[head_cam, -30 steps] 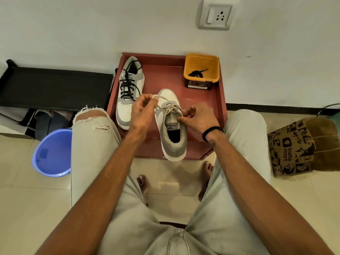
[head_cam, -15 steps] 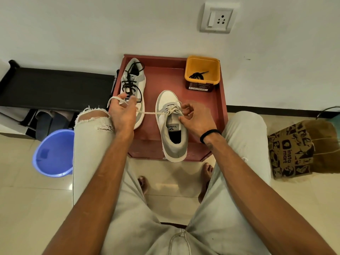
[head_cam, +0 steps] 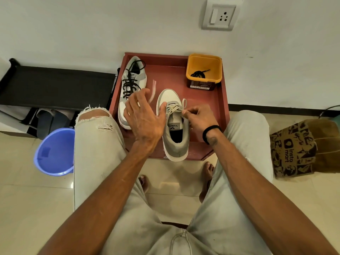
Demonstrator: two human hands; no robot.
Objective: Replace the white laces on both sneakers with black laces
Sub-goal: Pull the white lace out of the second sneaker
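Two sneakers (head_cam: 173,126) lie side by side on tray (head_cam: 223,100).

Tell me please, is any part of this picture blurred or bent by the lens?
In the head view, a pale streak above the left hand is motion-blurred, probably a loose white lace end; the sneaker with white laces and the right hand are sharp. The wide lens bends the scene: the red tray flares outward and the wall socket leans.

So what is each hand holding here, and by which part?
The right hand pinches the white lace at its right-side loop, by the upper eyelets of the near sneaker. The left hand is spread open, holding nothing.
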